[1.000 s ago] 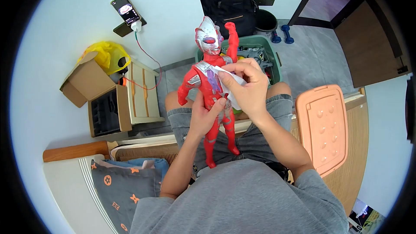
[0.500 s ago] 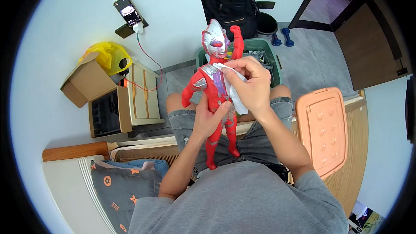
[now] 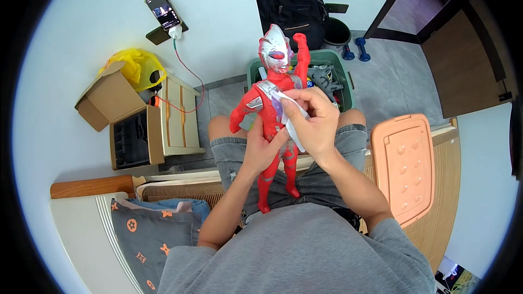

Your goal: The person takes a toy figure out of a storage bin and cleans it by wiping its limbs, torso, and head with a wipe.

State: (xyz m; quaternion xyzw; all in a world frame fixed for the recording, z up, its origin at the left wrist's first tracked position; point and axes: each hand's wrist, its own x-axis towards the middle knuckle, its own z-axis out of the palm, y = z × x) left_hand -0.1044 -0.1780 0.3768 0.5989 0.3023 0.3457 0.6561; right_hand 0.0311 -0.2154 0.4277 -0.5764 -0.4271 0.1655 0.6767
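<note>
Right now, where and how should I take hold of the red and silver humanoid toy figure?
I'd grip the figure at its waist, your left hand coming from the left, beneath the lowered arm. The waist looks slimmer than the shoulders, and your right hand, with the white cloth, is at the chest.

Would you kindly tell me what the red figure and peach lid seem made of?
The red figure looks like satin-finished plastic or vinyl, given its moulded limbs and soft sheen. The peach lid is probably smooth, glossy plastic: moulded bumps catch highlights.
</note>
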